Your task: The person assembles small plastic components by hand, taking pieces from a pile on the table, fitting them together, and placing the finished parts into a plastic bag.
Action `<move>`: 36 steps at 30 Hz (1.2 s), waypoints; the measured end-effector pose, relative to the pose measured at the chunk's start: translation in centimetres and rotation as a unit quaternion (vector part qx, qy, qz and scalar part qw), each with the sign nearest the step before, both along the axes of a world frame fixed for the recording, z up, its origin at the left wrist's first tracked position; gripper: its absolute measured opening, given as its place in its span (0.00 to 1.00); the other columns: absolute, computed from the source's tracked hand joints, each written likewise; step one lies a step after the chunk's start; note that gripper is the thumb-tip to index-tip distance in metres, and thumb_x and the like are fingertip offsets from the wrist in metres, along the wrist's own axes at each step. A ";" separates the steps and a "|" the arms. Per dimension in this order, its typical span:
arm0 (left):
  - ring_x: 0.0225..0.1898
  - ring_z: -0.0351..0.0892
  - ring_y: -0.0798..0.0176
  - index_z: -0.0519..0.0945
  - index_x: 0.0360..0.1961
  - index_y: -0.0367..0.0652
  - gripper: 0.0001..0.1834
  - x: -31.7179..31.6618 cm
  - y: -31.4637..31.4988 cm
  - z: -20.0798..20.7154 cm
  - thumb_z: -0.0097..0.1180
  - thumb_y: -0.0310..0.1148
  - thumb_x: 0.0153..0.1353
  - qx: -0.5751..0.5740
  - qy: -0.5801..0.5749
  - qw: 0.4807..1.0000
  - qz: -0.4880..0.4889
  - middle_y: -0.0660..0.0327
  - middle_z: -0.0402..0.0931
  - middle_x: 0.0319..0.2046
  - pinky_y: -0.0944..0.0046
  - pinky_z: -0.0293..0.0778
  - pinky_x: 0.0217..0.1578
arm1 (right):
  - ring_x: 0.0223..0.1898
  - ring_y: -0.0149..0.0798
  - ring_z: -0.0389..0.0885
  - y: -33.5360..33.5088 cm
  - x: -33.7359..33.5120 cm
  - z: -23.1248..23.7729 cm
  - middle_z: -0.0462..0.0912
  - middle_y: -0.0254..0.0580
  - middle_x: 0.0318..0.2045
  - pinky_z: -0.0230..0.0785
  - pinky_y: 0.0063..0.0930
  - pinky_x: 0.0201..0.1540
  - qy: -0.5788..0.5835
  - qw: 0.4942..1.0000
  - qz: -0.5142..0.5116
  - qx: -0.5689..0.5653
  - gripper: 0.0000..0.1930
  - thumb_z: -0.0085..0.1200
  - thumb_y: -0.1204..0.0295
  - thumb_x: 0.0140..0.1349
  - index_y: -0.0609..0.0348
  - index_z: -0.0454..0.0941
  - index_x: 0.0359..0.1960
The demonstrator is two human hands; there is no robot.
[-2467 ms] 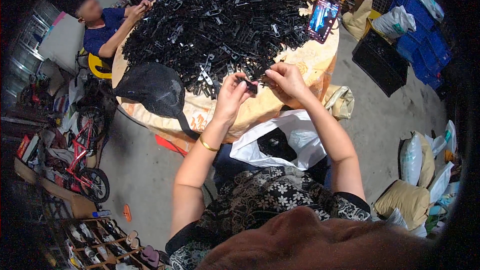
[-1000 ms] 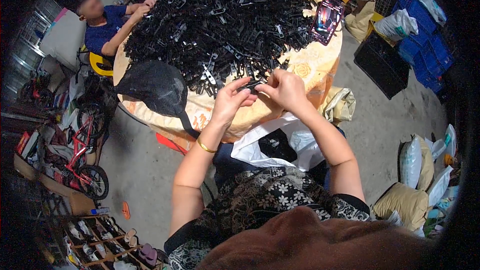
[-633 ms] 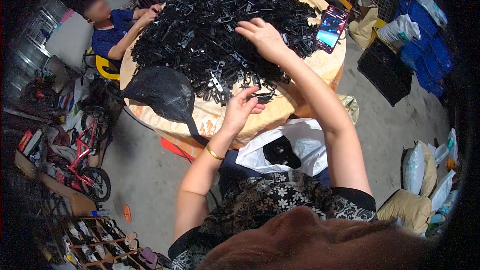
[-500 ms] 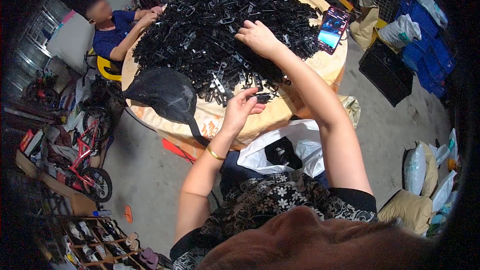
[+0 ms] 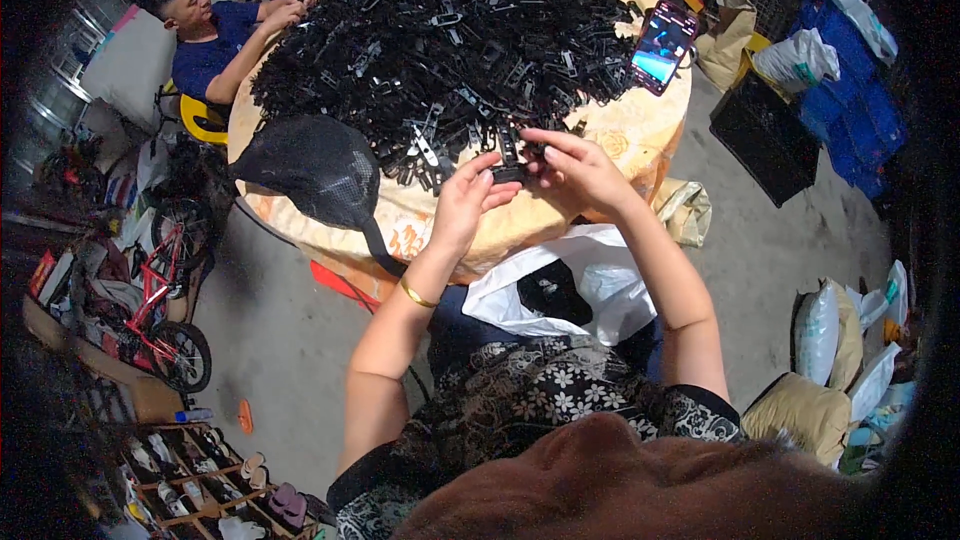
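A big heap of small black plastic clip-like parts (image 5: 450,50) covers much of the round table. At its near edge my left hand (image 5: 470,202) is closed at the fingertips on a small black plastic part (image 5: 508,174). Close by on the right, my right hand (image 5: 585,172) has its index finger stretched toward the left hand, and its other fingers are curled round a dark piece, partly hidden. Below the table edge, a white sack (image 5: 625,295) lies open at my lap with black parts (image 5: 553,292) inside.
A black mesh bag (image 5: 310,175) with a strap lies on the patterned tablecloth (image 5: 610,145), left of my hands. A phone (image 5: 663,48) with its screen lit is at the right edge. A co-worker (image 5: 215,40) sits at the far left. Blue crates (image 5: 855,125) stand at the right.
My right hand has come back from the middle of the heap to beside my left hand. My left hand's fingers have closed on a black part. The view has shifted slightly.
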State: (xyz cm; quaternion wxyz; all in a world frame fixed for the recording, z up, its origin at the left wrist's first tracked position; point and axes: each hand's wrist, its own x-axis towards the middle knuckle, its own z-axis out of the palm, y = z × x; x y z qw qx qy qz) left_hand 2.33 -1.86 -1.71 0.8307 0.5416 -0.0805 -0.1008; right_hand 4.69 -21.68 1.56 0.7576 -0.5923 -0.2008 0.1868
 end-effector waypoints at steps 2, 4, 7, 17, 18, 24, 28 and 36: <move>0.41 0.76 0.55 0.61 0.52 0.31 0.19 -0.3 0.0 0.3 0.40 0.31 0.62 0.024 -0.014 0.999 0.018 0.50 0.70 0.43 0.65 0.75 0.41 | 0.38 0.27 0.75 0.1 -1.1 -0.1 0.76 0.34 0.36 0.67 0.18 0.37 -0.021 0.999 -0.037 -0.019 0.16 0.44 0.69 0.61 0.61 0.69 0.49; 0.42 0.75 0.55 0.61 0.53 0.32 0.20 -0.4 -0.2 0.2 0.40 0.31 0.62 0.022 -0.013 1.000 0.014 0.51 0.69 0.45 0.66 0.74 0.42 | 0.36 0.27 0.75 0.0 -1.4 -0.3 0.77 0.34 0.35 0.67 0.18 0.35 -0.046 0.995 -0.076 -0.040 0.15 0.45 0.69 0.61 0.61 0.69 0.48; 0.43 0.75 0.56 0.61 0.53 0.32 0.19 -0.6 -0.4 0.1 0.40 0.30 0.62 0.035 -0.026 0.999 0.019 0.52 0.67 0.47 0.66 0.74 0.43 | 0.26 0.24 0.71 0.5 -1.8 -0.6 0.76 0.33 0.25 0.65 0.17 0.30 -0.168 0.958 -0.158 -0.169 0.10 0.51 0.72 0.56 0.61 0.75 0.39; 0.39 0.73 0.69 0.62 0.54 0.32 0.20 -0.9 -0.5 -0.1 0.41 0.29 0.62 0.057 -0.028 0.998 0.016 0.56 0.66 0.50 0.69 0.73 0.43 | 0.25 0.45 0.73 3.5 -2.3 -1.5 0.73 0.45 0.21 0.66 0.33 0.28 -0.437 0.817 -0.289 -0.242 0.07 0.57 0.73 0.47 0.62 0.78 0.26; 0.39 0.73 0.69 0.62 0.54 0.32 0.20 -1.0 -0.5 0.0 0.40 0.29 0.62 0.060 -0.028 0.998 0.018 0.56 0.66 0.49 0.69 0.73 0.43 | 0.25 0.45 0.73 3.6 -2.3 -1.5 0.73 0.45 0.21 0.66 0.34 0.27 -0.440 0.815 -0.297 -0.233 0.07 0.57 0.73 0.47 0.63 0.77 0.26; 0.43 0.72 0.66 0.61 0.54 0.32 0.19 -1.1 -0.7 -0.2 0.39 0.26 0.62 0.092 -0.043 0.995 0.026 0.53 0.66 0.49 0.69 0.73 0.43 | 0.24 0.45 0.73 4.2 -2.6 -1.4 0.73 0.46 0.20 0.66 0.33 0.26 -0.422 0.817 -0.311 -0.241 0.06 0.56 0.73 0.47 0.63 0.77 0.25; 0.42 0.72 0.68 0.61 0.54 0.32 0.21 -0.9 -0.3 0.0 0.43 0.24 0.60 0.084 -0.031 0.996 0.024 0.55 0.68 0.47 0.70 0.73 0.42 | 0.30 0.46 0.73 4.8 -3.4 -1.3 0.74 0.46 0.26 0.66 0.36 0.32 -0.358 0.831 -0.320 -0.281 0.06 0.56 0.72 0.46 0.61 0.77 0.26; 0.39 0.73 0.69 0.61 0.55 0.32 0.25 -1.2 0.4 1.0 0.49 0.21 0.55 0.040 -0.035 0.998 -0.045 0.56 0.71 0.43 0.72 0.72 0.41 | 0.39 0.44 0.72 4.5 -3.1 -1.5 0.74 0.46 0.39 0.63 0.36 0.44 -0.430 0.791 -0.377 -0.219 0.13 0.58 0.69 0.46 0.62 0.75 0.33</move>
